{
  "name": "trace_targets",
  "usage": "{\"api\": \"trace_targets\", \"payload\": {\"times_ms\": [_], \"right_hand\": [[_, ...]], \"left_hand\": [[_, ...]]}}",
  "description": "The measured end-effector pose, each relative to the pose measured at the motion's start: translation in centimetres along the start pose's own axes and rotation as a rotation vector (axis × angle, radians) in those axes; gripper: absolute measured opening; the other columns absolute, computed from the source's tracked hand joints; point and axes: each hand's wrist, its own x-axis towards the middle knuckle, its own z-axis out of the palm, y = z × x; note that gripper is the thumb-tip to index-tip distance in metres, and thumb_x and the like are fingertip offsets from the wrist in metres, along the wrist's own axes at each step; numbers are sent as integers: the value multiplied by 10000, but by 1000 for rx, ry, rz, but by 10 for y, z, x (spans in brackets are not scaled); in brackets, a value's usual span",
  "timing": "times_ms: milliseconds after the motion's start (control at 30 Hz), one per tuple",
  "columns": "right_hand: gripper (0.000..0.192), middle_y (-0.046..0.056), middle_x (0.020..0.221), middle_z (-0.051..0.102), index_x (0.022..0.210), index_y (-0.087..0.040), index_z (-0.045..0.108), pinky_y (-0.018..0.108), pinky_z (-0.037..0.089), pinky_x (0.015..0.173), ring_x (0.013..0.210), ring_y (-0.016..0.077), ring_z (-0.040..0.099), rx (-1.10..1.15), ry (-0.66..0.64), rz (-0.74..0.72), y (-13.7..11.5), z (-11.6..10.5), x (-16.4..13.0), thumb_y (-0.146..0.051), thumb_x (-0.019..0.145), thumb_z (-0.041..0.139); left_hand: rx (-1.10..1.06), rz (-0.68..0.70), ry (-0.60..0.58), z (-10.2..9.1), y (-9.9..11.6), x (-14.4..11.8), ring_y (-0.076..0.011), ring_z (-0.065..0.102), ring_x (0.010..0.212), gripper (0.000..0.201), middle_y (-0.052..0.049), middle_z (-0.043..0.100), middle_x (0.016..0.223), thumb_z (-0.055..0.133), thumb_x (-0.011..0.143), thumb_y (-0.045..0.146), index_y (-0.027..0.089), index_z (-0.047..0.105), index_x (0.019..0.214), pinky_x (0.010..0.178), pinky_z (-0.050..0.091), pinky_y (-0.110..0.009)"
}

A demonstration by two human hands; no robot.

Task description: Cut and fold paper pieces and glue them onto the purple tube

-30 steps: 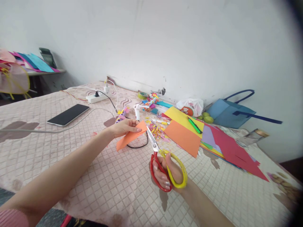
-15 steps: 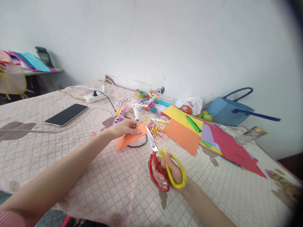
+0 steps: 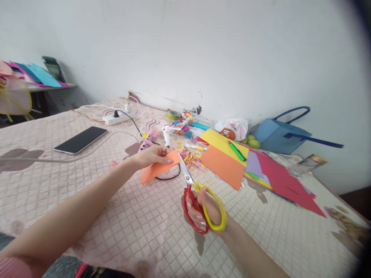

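I am in a home room, on a bed covered with a pink quilted bedspread (image 3: 139, 227) pushed against a plain white wall (image 3: 203, 50). A black smartphone (image 3: 80, 139) lies on it near a white power strip with plugged chargers (image 3: 117, 118). Loose sheets of coloured craft paper (image 3: 249, 162), a blue fabric tote bag (image 3: 278, 135) and green fruits (image 3: 252, 142) lie around me.
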Motion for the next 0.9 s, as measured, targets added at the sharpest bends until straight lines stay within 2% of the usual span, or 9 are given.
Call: {"api": "trace_targets", "payload": {"times_ms": [133,300,567,900], "right_hand": [[571,-72,414,421,748,-153,501,155,317,287,286,44,325,-8,-4,-8,3,-3,0,-708,769,366],[592,-53,443,456,778,-142,522,170,343,314,303,57,376,28,-58,11,3,-4,-1,-699,794,322],[600,-68,418,428,747,-147,509,159,318,295,289,47,336,6,-13,16,-3,1,-1,-733,739,378],[584,-90,370,394,696,-161,484,146,282,252,250,33,280,43,29,6,4,2,3,-744,687,448]], "left_hand": [[3,12,-15,1,0,-1,-92,582,692,210,0,648,751,746,634,202,138,630,797,650,437,-200],[22,23,-95,6,1,-3,-83,575,681,179,0,640,764,724,664,205,142,624,799,624,429,-182],[41,3,-86,7,-1,-2,-92,581,672,208,-13,652,774,736,649,229,139,621,797,620,435,-194],[35,14,-85,4,1,-3,-92,569,678,202,-11,632,771,728,657,220,139,619,807,611,429,-191]]}}
